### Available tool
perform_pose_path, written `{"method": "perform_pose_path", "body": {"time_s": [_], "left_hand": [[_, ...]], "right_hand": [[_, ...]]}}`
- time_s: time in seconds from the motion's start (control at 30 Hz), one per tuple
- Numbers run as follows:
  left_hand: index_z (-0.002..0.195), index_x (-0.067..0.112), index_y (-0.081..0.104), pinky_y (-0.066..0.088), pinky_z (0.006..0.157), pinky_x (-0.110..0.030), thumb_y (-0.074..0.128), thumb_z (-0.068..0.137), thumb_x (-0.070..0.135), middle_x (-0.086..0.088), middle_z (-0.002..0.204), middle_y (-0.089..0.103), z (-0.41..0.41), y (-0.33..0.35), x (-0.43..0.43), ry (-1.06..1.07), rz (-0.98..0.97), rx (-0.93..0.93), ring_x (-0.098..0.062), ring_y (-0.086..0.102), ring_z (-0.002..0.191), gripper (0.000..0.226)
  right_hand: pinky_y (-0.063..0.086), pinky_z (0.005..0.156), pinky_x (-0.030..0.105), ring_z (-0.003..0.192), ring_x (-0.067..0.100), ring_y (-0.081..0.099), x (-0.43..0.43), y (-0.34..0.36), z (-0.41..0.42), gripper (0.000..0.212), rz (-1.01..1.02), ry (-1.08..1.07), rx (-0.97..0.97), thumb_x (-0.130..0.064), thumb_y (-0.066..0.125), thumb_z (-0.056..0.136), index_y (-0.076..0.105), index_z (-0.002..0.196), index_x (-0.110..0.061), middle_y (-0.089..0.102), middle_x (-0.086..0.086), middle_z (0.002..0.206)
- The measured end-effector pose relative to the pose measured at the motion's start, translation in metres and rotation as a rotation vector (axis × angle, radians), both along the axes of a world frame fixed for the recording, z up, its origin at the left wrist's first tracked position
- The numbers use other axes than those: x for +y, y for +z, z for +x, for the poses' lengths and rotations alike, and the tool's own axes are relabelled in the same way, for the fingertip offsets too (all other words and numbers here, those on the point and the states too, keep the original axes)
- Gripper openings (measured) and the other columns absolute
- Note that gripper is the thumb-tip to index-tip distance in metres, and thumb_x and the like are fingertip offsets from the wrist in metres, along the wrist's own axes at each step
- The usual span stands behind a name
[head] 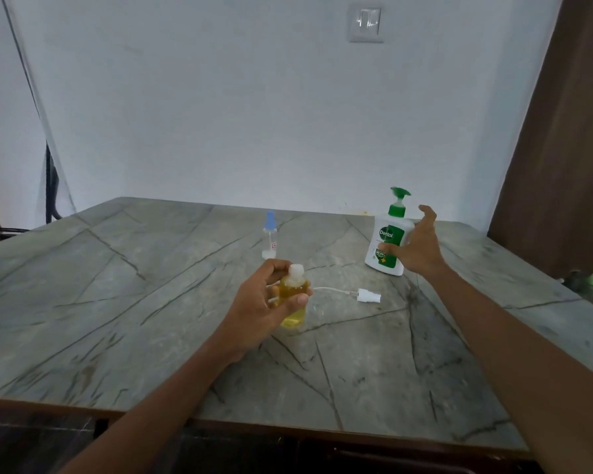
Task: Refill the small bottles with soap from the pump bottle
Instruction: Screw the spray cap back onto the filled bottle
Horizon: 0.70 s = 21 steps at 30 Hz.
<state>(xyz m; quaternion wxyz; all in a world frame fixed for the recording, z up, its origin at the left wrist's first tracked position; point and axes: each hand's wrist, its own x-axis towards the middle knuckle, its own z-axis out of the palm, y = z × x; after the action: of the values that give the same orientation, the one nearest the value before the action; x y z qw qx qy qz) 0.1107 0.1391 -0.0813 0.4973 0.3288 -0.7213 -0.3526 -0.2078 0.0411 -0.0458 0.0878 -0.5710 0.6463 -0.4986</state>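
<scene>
Marble-patterned table (pixel 151 302), with the pump bottle (pixel 387 241) leaning just beyond the right hand (pixel 420 248). That hand is spread, its thumb lying across the label; firm contact cannot be confirmed. An incomplete grip could let the leaning bottle topple or slip. The left hand (pixel 264 309) curls around the uncapped small bottle (pixel 290 289), which holds yellow liquid; tilting it would spill soap from the narrow neck. The spray cap (pixel 368 296) lies between the hands, where an elbow could sweep it. A blue-capped bottle (pixel 270 237) stands beyond the left hand.
</scene>
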Motion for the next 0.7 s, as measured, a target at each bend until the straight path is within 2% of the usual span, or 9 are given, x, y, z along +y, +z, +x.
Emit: {"method": "perform_pose_path", "body": {"time_s": [0.07,0.13,0.3,0.43,0.53,0.6,0.63,0.7], "left_hand": [[0.119,0.016,0.052,0.054,0.09,-0.05,0.075,0.082,0.023,-0.005,0.113,0.069,0.0,0.0,-0.001,0.001,0.0,0.004,-0.022,0.066,0.106,0.044],[0.118,0.015,0.052,0.054,0.089,-0.05,0.074,0.082,0.02,-0.005,0.111,0.069,0.0,-0.001,-0.001,-0.003,0.001,0.01,-0.02,0.067,0.105,0.043],[0.118,0.017,0.052,0.054,0.09,-0.05,0.074,0.082,0.023,-0.003,0.113,0.069,0.001,-0.002,-0.004,-0.005,-0.015,-0.004,-0.021,0.066,0.107,0.042],[0.118,0.015,0.052,0.053,0.092,-0.049,0.073,0.083,0.02,-0.003,0.112,0.069,0.001,-0.003,-0.006,-0.02,-0.008,-0.011,-0.021,0.066,0.107,0.041],[0.118,0.015,0.052,0.053,0.092,-0.051,0.074,0.084,0.021,-0.003,0.113,0.069,0.002,-0.003,-0.007,-0.026,0.004,0.0,-0.022,0.065,0.108,0.041],[0.118,0.015,0.052,0.053,0.091,-0.052,0.075,0.083,0.025,-0.005,0.114,0.068,0.002,-0.003,-0.007,-0.027,0.018,0.014,-0.023,0.065,0.108,0.043],[0.118,0.016,0.053,0.052,0.091,-0.053,0.076,0.081,0.028,-0.006,0.115,0.068,0.002,-0.003,-0.007,-0.028,0.023,0.022,-0.023,0.065,0.109,0.045],[0.117,0.017,0.053,0.052,0.091,-0.053,0.077,0.079,0.034,-0.007,0.116,0.067,0.002,-0.003,-0.007,-0.029,0.031,0.024,-0.024,0.064,0.11,0.048]], "right_hand": [[0.047,0.088,0.038,0.101,0.028,0.058,0.0,0.005,0.0,0.094,0.045,0.052,-0.085,-0.006,0.081,0.076,0.015,0.143,-0.015,0.054,0.013,0.115],[0.046,0.083,0.036,0.095,0.026,0.057,-0.002,0.009,-0.001,0.089,0.072,0.077,-0.088,-0.003,0.078,0.08,0.015,0.143,-0.015,0.055,0.013,0.111],[0.047,0.096,0.046,0.102,0.028,0.059,-0.014,0.016,-0.013,0.095,0.176,0.194,-0.126,0.003,0.074,0.082,0.007,0.146,-0.019,0.057,0.016,0.12],[0.046,0.101,0.051,0.104,0.029,0.059,-0.017,0.017,-0.017,0.099,0.199,0.209,-0.112,0.003,0.075,0.081,0.005,0.148,-0.019,0.057,0.021,0.127],[0.042,0.103,0.048,0.109,0.027,0.054,-0.012,0.015,-0.017,0.111,0.179,0.197,-0.104,-0.005,0.084,0.074,0.002,0.149,-0.019,0.052,0.013,0.125],[0.037,0.107,0.046,0.12,0.026,0.045,-0.006,0.013,-0.018,0.119,0.085,0.077,-0.036,-0.021,0.092,0.064,0.008,0.148,-0.019,0.043,0.013,0.131],[0.036,0.107,0.046,0.121,0.027,0.042,-0.002,0.011,-0.017,0.117,0.021,-0.007,0.022,-0.028,0.094,0.061,0.014,0.146,-0.019,0.04,0.014,0.132],[0.044,0.097,0.044,0.111,0.025,0.047,0.013,0.008,-0.009,0.092,-0.125,-0.08,0.101,-0.032,0.089,0.067,0.031,0.136,-0.016,0.045,0.014,0.123]]}}
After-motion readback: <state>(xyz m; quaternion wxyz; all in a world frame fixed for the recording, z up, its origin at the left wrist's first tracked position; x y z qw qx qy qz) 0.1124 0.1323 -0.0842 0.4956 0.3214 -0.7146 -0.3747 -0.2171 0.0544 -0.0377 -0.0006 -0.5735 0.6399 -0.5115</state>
